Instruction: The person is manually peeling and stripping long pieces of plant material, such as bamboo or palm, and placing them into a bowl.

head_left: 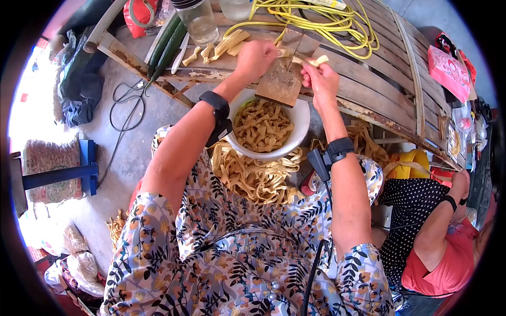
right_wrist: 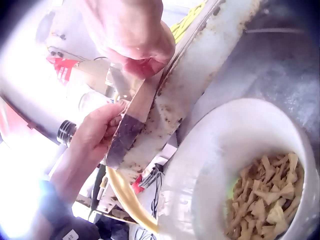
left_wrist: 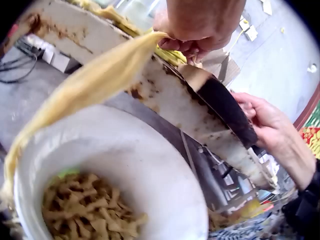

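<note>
Over a wooden board (head_left: 280, 84) on the bench edge, the left hand (head_left: 255, 59) pinches a pale yellow strip (head_left: 284, 52), with fingers curled. A long part of the strip (left_wrist: 90, 82) hangs from that hand in the left wrist view. To the board's right, the right hand (head_left: 322, 83) pinches the strip's other end (head_left: 318, 61) between thumb and fingers. A thin upright piece, perhaps a blade, stands on the board between the hands. Below is a white bucket (head_left: 301, 124) holding short cut pieces (head_left: 262, 126); the right wrist view shows these pieces (right_wrist: 265, 195) too.
Yellow cord (head_left: 337, 26) lies coiled on the slatted bench (head_left: 390, 68). At its left are a glass jar (head_left: 199, 23), cucumbers (head_left: 167, 46), a white-handled tool (head_left: 179, 53) and more strips (head_left: 232, 43). Loose strips (head_left: 253, 176) lie below the bucket. Another person (head_left: 440, 247) sits at right.
</note>
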Action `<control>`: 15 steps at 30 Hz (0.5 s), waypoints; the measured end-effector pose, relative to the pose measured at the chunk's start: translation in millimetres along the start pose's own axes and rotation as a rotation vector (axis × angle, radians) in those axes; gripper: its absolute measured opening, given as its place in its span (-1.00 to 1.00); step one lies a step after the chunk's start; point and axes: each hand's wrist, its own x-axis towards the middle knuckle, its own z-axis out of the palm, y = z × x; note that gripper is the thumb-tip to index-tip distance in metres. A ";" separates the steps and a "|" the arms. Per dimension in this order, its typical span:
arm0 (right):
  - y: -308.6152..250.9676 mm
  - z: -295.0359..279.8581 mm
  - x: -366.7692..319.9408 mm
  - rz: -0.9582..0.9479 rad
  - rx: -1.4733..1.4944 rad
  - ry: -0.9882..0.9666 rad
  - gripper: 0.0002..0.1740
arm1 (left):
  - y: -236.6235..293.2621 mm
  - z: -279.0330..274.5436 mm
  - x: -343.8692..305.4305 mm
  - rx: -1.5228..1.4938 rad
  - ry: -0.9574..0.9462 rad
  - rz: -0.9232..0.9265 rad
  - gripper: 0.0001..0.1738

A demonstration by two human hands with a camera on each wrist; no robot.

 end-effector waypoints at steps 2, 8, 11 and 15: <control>-5.4 -4.7 -5.7 -0.009 0.003 0.006 -0.83 | 3.9 -8.8 -6.5 0.026 0.116 -0.025 -0.79; -34.8 -14.7 -51.9 0.072 -0.206 -0.315 -0.73 | 36.0 -49.3 -35.4 -0.469 -0.312 -0.227 -0.79; -25.0 -16.2 -81.1 -0.150 -0.518 -0.457 -0.69 | 46.3 -53.5 -52.9 -0.545 -0.414 -0.196 -0.89; -29.8 -24.9 -79.5 -0.368 -0.468 -0.310 -0.71 | 55.7 -41.3 -64.6 -0.330 -0.365 -0.075 -0.92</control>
